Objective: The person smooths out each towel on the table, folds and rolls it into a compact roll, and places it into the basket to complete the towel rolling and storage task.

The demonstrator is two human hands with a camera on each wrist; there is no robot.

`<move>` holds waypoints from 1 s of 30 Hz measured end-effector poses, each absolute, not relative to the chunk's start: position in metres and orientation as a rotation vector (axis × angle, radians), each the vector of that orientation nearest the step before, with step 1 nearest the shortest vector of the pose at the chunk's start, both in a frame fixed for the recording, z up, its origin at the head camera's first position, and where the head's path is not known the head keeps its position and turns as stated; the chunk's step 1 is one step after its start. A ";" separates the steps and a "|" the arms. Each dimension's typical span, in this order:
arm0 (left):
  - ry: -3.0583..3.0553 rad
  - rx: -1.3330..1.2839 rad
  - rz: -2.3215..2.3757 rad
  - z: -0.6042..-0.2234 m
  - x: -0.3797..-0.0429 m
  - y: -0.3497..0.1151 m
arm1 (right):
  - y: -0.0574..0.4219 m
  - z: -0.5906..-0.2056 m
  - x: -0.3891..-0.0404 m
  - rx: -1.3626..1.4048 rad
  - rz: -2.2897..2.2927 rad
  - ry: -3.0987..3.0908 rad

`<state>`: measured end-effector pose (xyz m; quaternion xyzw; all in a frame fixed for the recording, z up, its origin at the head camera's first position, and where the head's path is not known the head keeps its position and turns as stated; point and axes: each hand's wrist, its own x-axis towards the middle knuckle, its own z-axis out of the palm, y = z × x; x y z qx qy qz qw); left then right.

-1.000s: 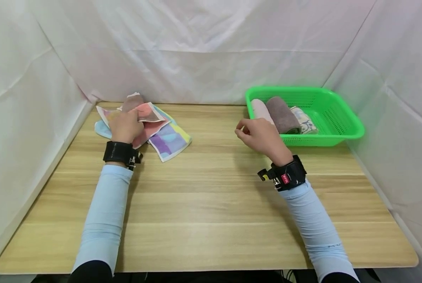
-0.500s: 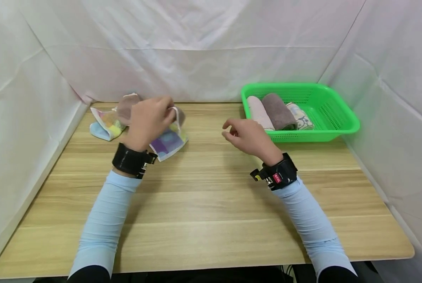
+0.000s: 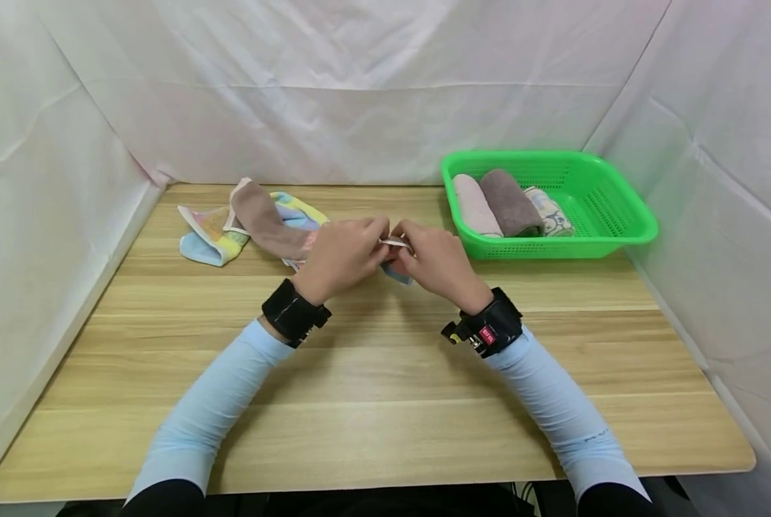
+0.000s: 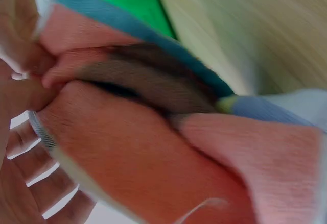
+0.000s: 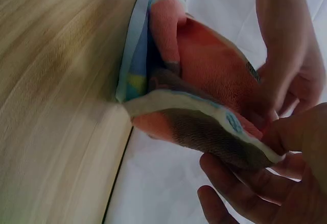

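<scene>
A multicoloured towel, coral, brown and blue with a white hem (image 4: 107, 137), hangs between the two hands above the middle of the table. My left hand (image 3: 343, 258) pinches its upper edge between thumb and fingers. Close beside it, my right hand (image 3: 438, 260) pinches the same edge, as the right wrist view shows with the towel (image 5: 214, 55) drooping in folds. In the head view the hands cover most of this towel. Left of the left hand lie a brown cloth (image 3: 263, 215), a yellow-and-blue cloth (image 3: 298, 208) and a small pastel cloth (image 3: 212, 237), partly overlapping.
A green plastic basket (image 3: 640, 222) stands at the back right. Inside, along its left side, are a pale pink rolled towel (image 3: 474, 205), a grey-brown rolled towel (image 3: 510, 201) and a patterned white one (image 3: 550, 213). White curtains (image 3: 360, 86) enclose the wooden table (image 3: 372, 416).
My left hand has moved right from the cloth pile, bringing the multicoloured towel along. My right hand has moved slightly left and now pinches the towel's edge too. The basket's contents look the same.
</scene>
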<state>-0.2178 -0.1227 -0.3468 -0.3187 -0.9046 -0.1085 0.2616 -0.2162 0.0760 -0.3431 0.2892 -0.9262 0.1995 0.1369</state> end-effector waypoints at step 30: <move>-2.595 -0.309 -0.412 -0.357 -0.228 -0.289 | 0.197 -0.311 -0.215 0.512 0.733 -2.619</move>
